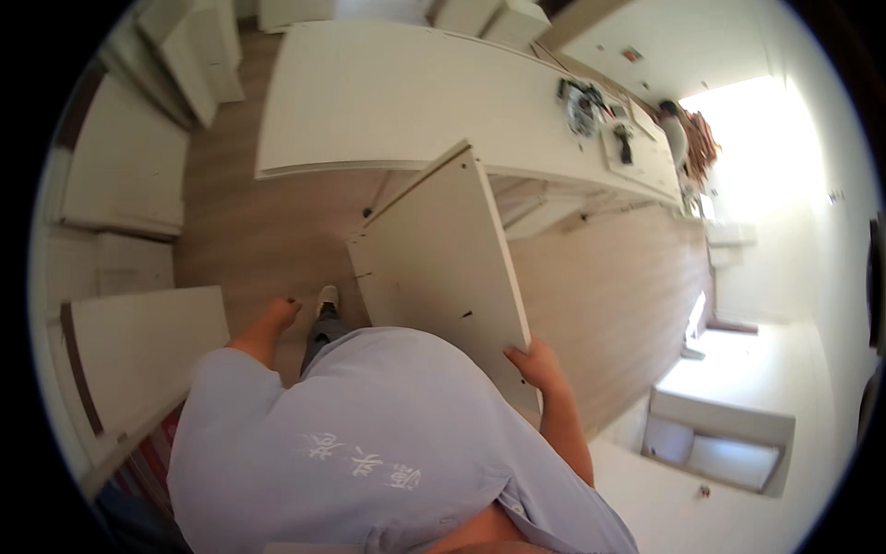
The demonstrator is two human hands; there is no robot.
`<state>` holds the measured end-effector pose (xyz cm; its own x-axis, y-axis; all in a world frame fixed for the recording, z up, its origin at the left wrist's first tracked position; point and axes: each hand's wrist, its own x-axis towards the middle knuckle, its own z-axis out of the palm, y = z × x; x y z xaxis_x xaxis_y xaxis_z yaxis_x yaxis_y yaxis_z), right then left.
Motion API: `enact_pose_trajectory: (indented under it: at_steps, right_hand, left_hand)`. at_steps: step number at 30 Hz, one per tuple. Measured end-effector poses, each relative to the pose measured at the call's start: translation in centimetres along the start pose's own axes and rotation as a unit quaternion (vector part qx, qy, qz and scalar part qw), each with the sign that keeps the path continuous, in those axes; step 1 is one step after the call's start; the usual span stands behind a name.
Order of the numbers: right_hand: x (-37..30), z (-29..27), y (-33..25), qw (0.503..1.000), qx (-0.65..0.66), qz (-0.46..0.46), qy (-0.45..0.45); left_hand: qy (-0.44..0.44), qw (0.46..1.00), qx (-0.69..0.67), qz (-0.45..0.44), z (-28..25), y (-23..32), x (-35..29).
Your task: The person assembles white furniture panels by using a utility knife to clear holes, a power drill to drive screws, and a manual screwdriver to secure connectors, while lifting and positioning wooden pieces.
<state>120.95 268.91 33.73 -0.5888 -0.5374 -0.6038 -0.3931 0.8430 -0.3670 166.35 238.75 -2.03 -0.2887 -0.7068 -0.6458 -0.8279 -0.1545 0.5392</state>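
A large white board with small drilled holes along its edge stands on edge in front of me, leaning at an angle. My right hand is closed round its near right edge, thumb on the broad face. The board's top corner comes close to the front edge of the long white worktable. My left hand hangs at my left side, apart from the board, with its fingers curled in. A small dark spot shows at its fingertips, too small to name.
White panels lean and lie stacked along the left, with another panel close by my left arm. Tools and a plastic bag lie on the worktable's far right. Beyond its end is another person. A white cabinet stands at the right.
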Motion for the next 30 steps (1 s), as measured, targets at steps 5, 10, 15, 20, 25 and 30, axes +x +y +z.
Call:
enact_pose_trajectory:
  at_steps: [5,10,15,20,25,30]
  right_hand:
    - [1.1,-2.2,4.5,0.990,-0.051,-0.130,-0.013]
    - [5.0,-1.7,7.3,0.970,0.034,-0.227,-0.075]
    - [1.8,-3.7,6.3,0.973,0.033,-0.220,-0.068]
    - [-1.9,-4.4,8.1,0.957,0.075,-0.243,-0.139]
    - [-7.5,-1.7,10.0,0.956,0.077,-0.276,-0.057]
    - [-6.3,1.1,11.6,0.961,-0.054,-0.266,0.046]
  left_hand:
    - [0.003,0.992,-0.113,-0.058,8.9,2.7,-4.5]
    - [-0.030,0.994,0.017,0.105,16.4,3.1,-17.3]
    - [0.028,0.990,-0.112,0.076,18.6,1.6,-23.9]
    - [0.035,0.972,-0.174,-0.154,20.8,-7.3,-28.6]
    - [0.026,0.979,-0.079,-0.185,21.5,-14.3,-33.0]
    - [0.100,0.968,-0.156,-0.172,20.8,-15.3,-34.5]
